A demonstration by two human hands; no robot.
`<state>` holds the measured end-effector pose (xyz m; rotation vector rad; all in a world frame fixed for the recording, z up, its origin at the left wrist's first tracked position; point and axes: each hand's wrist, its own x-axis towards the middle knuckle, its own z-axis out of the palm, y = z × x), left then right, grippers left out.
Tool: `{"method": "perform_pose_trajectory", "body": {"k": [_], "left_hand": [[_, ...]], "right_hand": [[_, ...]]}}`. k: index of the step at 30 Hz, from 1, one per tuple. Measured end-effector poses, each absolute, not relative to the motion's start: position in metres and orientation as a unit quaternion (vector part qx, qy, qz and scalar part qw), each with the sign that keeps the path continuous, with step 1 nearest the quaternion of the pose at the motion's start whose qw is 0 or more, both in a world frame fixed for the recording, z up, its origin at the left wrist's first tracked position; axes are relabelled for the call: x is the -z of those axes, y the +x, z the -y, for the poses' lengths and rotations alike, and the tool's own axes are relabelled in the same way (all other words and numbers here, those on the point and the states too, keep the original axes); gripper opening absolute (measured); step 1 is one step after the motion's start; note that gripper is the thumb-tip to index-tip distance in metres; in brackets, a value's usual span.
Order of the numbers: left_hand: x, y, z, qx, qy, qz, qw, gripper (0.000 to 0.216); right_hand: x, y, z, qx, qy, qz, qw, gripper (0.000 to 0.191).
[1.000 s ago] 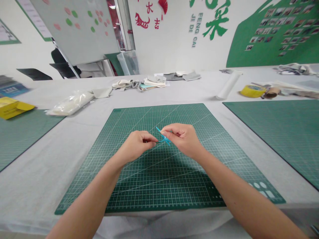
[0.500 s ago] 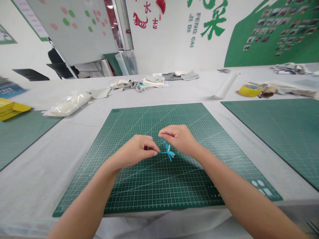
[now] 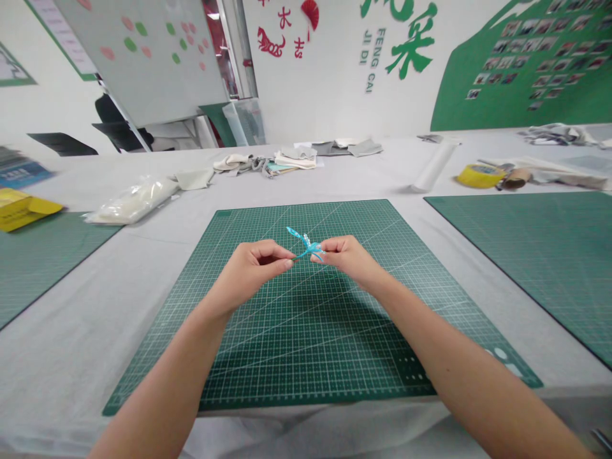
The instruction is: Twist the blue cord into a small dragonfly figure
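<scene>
A small light-blue flower-like craft piece [image 3: 308, 247], with thin petals or loops and whitish beads, is held in the air above the green cutting mat [image 3: 268, 357]. Its thin stem is pinched between thumb and forefinger of my left hand [image 3: 255, 264]. On the other side, my right hand [image 3: 349, 258] is closed with thumb and forefinger at the petals, pinching the right part of the piece. One longer blue petal sticks up and to the left between the hands. Fine details of the piece are too small to make out.
Beyond the mat lie a plastic bag of white material [image 3: 136, 201], folded cloths [image 3: 294, 157], a white roll [image 3: 435, 167] and yellow tape [image 3: 480, 176]. More cutting mats lie at the left [image 3: 57, 255] and right [image 3: 526, 248]. A yellow box [image 3: 26, 209] stands at far left.
Both hands have risen slightly on the mat, bringing the blue piece up and a little left. It has turned, and my right fingers have shifted from its upper petal to its right-hand petals.
</scene>
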<state>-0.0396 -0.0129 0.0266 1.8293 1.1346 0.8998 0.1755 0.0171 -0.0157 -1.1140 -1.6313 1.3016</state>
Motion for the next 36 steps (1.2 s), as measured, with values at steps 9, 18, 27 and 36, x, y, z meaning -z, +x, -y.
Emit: {"method": "perform_pose_trajectory", "body": {"k": [9, 18, 27, 36], "left_hand": [[-0.024, -0.037, 0.008, -0.426, 0.601, -0.524, 0.427, 0.019], [-0.022, -0.039, 0.006, -0.419, 0.606, -0.533, 0.416, 0.021], [-0.010, -0.038, 0.004, -0.351, 0.720, -0.516, 0.304, 0.017], [-0.004, -0.028, 0.012, -0.245, 0.808, -0.465, 0.268, 0.018]], "right_hand": [[0.014, 0.169, -0.008, -0.431, -0.446, 0.710, 0.335, 0.014], [-0.003, 0.163, 0.012, -0.430, -0.379, 0.748, 0.334, 0.016], [-0.008, 0.165, 0.018, -0.393, -0.369, 0.743, 0.396, 0.017], [-0.005, 0.168, 0.013, -0.172, -0.380, 0.812, 0.409, 0.020]]}}
